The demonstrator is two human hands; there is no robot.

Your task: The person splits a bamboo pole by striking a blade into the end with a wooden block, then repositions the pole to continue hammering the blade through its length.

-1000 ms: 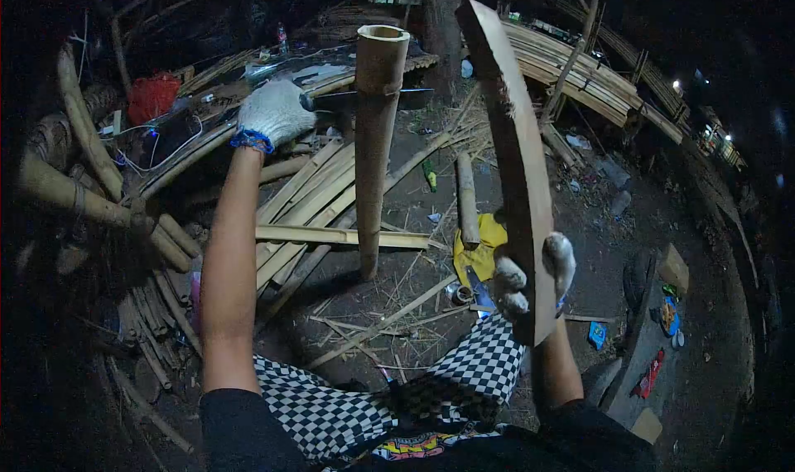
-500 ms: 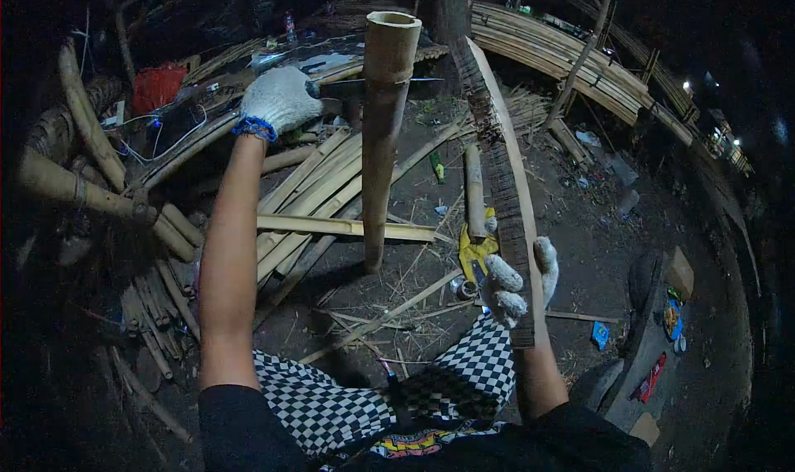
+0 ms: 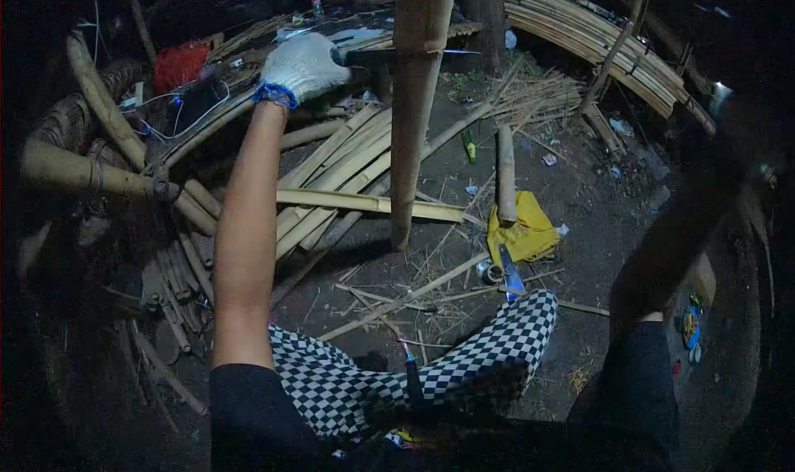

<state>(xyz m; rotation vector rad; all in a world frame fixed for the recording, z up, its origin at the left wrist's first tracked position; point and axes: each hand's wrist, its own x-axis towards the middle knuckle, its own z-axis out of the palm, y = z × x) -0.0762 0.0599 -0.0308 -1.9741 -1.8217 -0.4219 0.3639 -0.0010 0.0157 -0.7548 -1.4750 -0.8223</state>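
My gloved left hand (image 3: 302, 66) grips the handle of a long knife (image 3: 373, 56). Its blade lies level against the top of an upright bamboo pole (image 3: 410, 124), which stands on the dirt floor in front of me. My right forearm (image 3: 667, 257) stretches up to the right as a dark blur. Its hand is lost in the dark, so I cannot see whether it holds anything. The curved bamboo slat from before is not visible.
Split bamboo slats (image 3: 331, 182) lie left of the pole. A short bamboo piece (image 3: 505, 174) rests on a yellow cloth (image 3: 526, 232). Thick poles (image 3: 83, 170) lie at the left, a red bag (image 3: 178, 62) behind, and stacked slats (image 3: 596, 41) at the far right. My checkered knee (image 3: 497, 348) is below.
My right arm swung out to the right, and the curved bamboo slat it held upright has gone from sight. The left hand stays on the knife at the pole's top.
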